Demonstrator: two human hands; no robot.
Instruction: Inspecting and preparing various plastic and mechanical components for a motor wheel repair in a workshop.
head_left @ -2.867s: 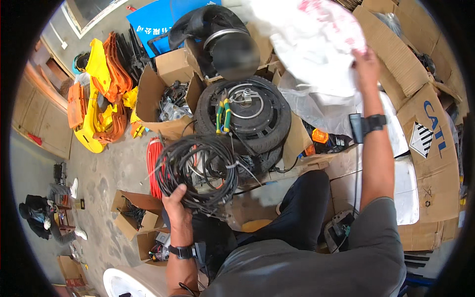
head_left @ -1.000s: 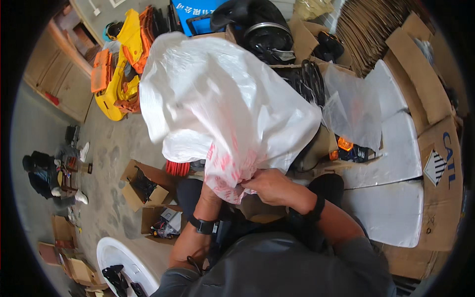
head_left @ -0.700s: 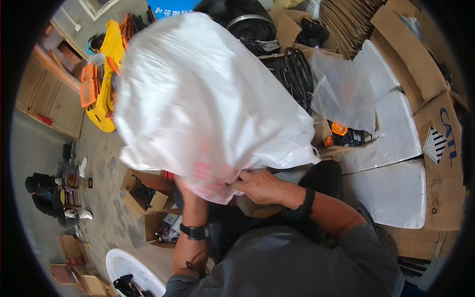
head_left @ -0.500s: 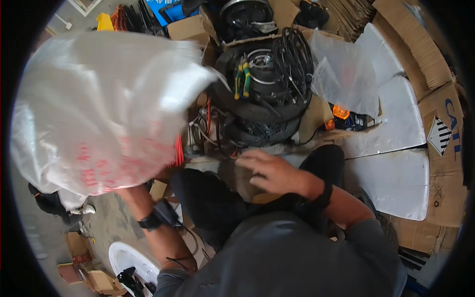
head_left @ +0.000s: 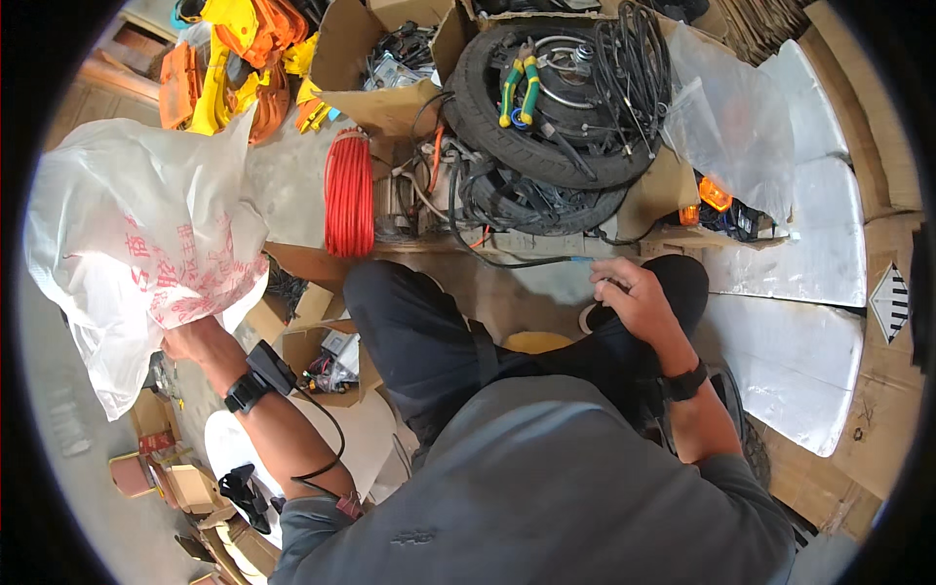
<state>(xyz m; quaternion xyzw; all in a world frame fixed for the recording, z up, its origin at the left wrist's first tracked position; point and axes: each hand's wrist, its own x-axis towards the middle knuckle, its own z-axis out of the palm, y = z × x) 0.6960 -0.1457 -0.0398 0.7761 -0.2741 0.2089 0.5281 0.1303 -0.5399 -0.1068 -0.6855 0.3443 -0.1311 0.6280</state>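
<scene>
My left hand (head_left: 198,343) is raised at the left and grips a crumpled white plastic bag (head_left: 146,210) with red print. Its fingers are partly hidden by the plastic. Over my right knee, my right hand (head_left: 632,300) has its fingers curled together, thumb against them. Whatever lies between them, if anything, cannot be made out. Right at its fingertips is the blue tip of a black cable (head_left: 517,263). Beyond my knees, a tyre (head_left: 478,88) lies flat with green-and-yellow pliers (head_left: 520,88) and a bundle of black cables (head_left: 634,73) on it.
A coil of red cable (head_left: 349,195) stands beyond my left knee. Orange and yellow plastic parts (head_left: 234,73) lie at the far left. Open cardboard boxes (head_left: 385,102) of parts surround me. White foam blocks (head_left: 780,351) and a clear bag (head_left: 726,117) are at the right.
The white bag has shrunk from a full billow to a sagging crumple at the left. My right hand has moved right, its spread fingers now curled. The view has shifted, uncovering the red cable.
</scene>
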